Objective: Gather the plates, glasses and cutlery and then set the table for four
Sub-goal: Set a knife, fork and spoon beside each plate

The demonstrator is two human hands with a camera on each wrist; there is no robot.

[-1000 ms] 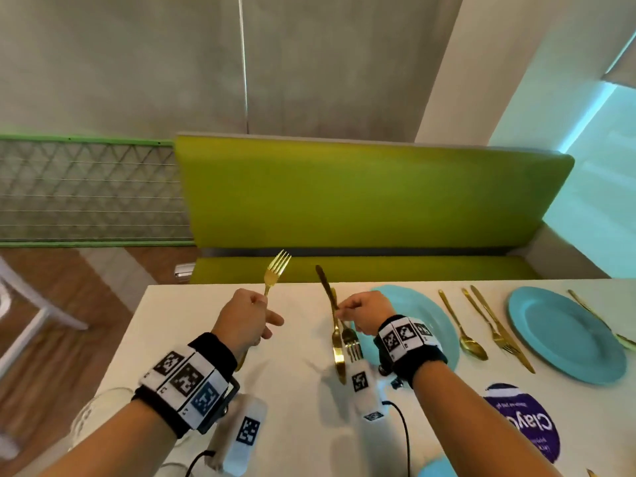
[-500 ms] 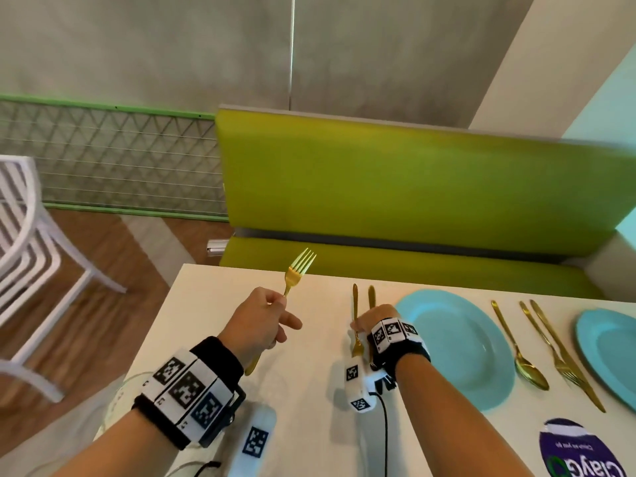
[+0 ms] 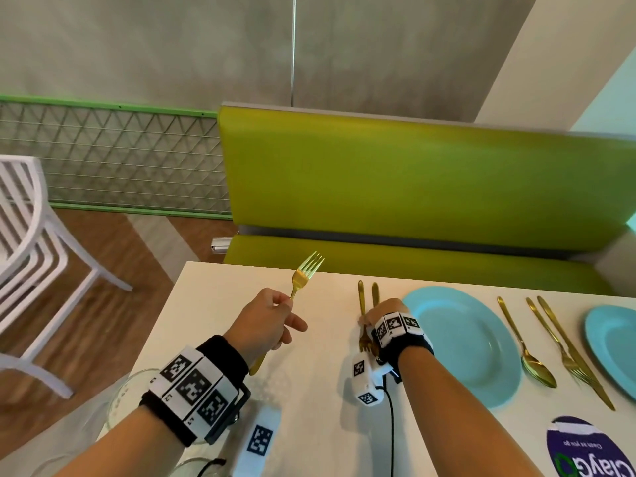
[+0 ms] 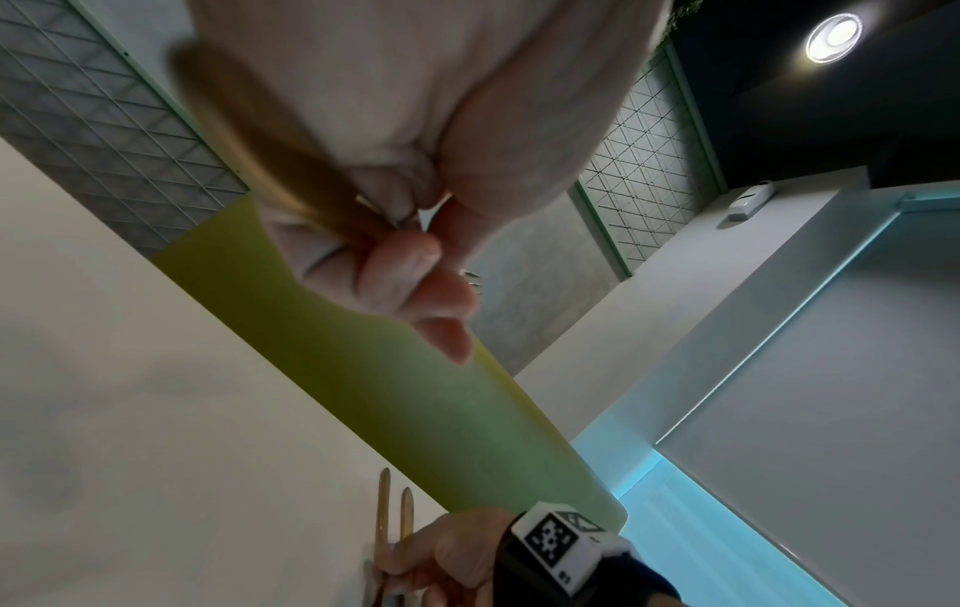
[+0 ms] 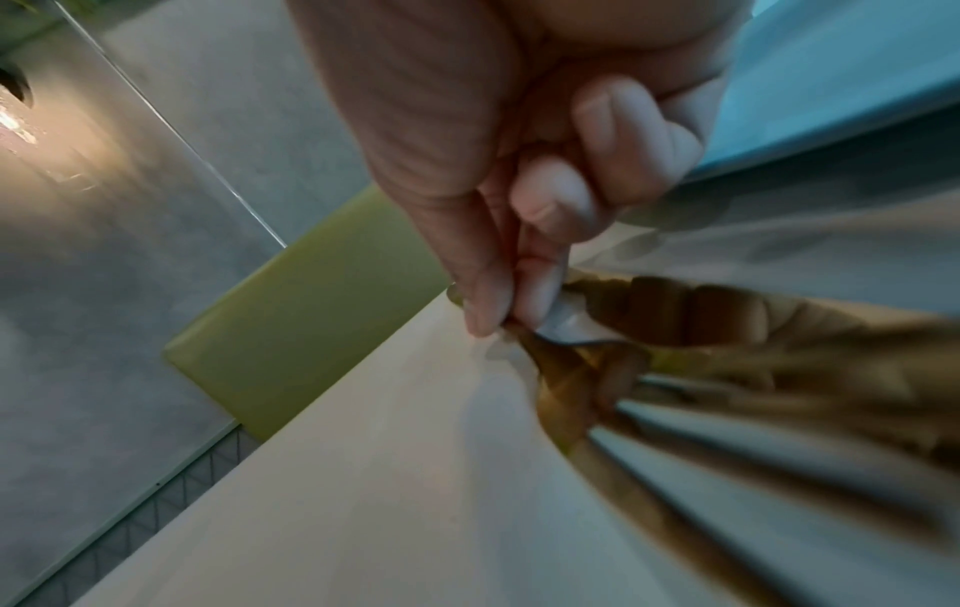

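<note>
Nearest my viewpoint, a clear glass [image 3: 132,397] stands at the table's [image 3: 220,304] near-left edge, partly hidden under my left forearm. Above the tabletop, my left hand [image 3: 263,330] holds a gold fork [image 3: 303,275] aloft, fingers curled round its handle, tines pointing up and away toward the bench; the left wrist view shows the handle [image 4: 249,152] passing through those closed fingers. To its right, my right hand [image 3: 383,313] is down at the table surface, thumb and fingers pinched together on two gold pieces of cutlery [image 3: 361,304] lying side by side just left of a blue plate [image 3: 464,342]; the right wrist view shows fork tines [image 5: 779,431] among them, blurred. Right of this plate lie a gold spoon [image 3: 531,352], a second fork [image 3: 559,342] and a knife [image 3: 581,359], then a second blue plate [image 3: 611,342] at the frame edge. A purple sticker [image 3: 585,449] marks the near-right tabletop. Beyond the table stands a green bench [image 3: 413,187]; a white chair [image 3: 31,242] sits far left.
</note>
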